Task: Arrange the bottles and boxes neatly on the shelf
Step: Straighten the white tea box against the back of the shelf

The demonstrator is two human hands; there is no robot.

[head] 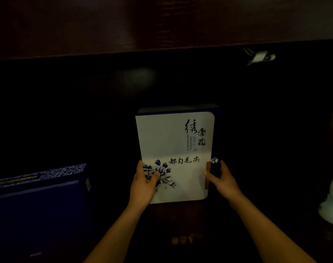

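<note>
Both of your hands are gripping the white tea box [175,158] with blue flower print: your left hand [142,185] is clasping its lower left edge, thumb on the front, and your right hand [223,179] is pinching its lower right edge. You are holding it upright in the dark bay under the wooden shelf board [161,25], apart from the dark blue box [38,205] at left.

Upright white floral box [173,149], mid-shelf
</note>
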